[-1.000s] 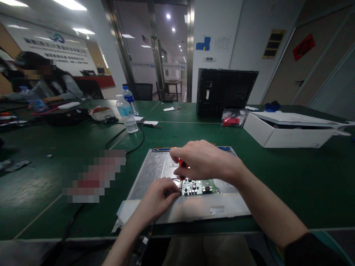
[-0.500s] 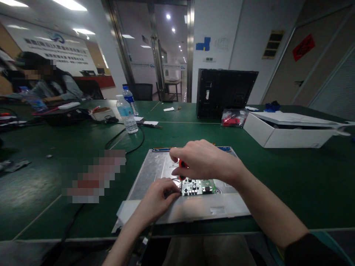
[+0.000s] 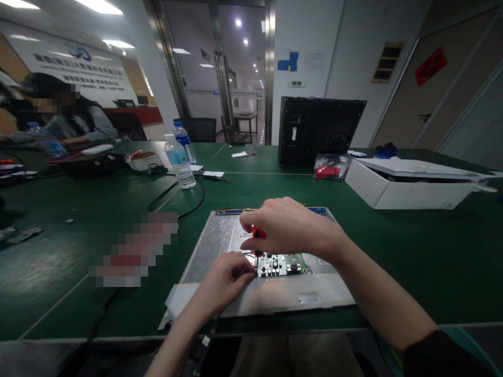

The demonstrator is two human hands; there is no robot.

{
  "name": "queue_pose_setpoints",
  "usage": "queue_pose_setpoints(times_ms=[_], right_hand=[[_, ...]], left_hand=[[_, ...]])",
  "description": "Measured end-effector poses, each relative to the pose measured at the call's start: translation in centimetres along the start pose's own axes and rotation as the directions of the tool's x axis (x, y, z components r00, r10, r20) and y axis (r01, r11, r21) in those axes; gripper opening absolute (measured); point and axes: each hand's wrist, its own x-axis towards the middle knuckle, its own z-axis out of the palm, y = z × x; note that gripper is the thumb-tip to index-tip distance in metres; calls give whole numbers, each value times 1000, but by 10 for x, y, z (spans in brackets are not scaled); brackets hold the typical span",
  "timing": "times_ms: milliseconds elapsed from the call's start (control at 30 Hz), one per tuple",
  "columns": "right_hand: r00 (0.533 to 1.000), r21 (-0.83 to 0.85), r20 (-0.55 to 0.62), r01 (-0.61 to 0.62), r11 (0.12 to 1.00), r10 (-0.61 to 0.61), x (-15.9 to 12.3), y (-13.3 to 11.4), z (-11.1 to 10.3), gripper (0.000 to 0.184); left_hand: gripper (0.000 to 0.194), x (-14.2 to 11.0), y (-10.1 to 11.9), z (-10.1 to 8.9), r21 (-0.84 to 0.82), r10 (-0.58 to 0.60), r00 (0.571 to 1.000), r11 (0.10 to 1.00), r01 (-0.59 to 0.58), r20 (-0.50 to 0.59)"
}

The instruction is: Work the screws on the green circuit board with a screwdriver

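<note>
Glass doors (image 3: 251,63) with metal frames stand at twelve o'clock from me, behind a long green surface (image 3: 251,191). Between ten and eleven o'clock, another person (image 3: 92,120) is at the same surface. Directly before me, at twelve o'clock, a metal panel (image 3: 212,238) lies flat, with a narrow blue strip (image 3: 318,210) along its far edge. On this panel is the green circuit board (image 3: 291,259), which my two hands partly cover.

With my right hand (image 3: 294,228) I hold a screwdriver (image 3: 258,241) by its red and black handle, my fingers closed around it. Its handle is about upright, above the left edge of the board. My left hand (image 3: 226,277) has the fingers curled and the fingertips narrow, at the board's near left corner; whether they pinch something, I cannot tell.

At eleven o'clock two plastic bottles (image 3: 181,165) stand upright, one near the other. A black casing (image 3: 320,131) stands at one o'clock, and a clear bag (image 3: 331,167) with red contents lies in front of it. At two o'clock is a white box (image 3: 412,195). The thing (image 3: 135,251) at ten o'clock is too blurred to name.
</note>
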Motion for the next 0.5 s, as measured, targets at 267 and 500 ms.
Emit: queue_pose_setpoints(times_ms=[267,500], right_hand=[[996,92,33,84,992,-87,-4,0,0,20],[1000,-3,-6,2,1000,-2,3,2,0,20]], left_hand=[[11,0,0,0,11,6,1000,1000,-6,-3],[10,-1,1,-1,3,0,1000,1000,0,-4]])
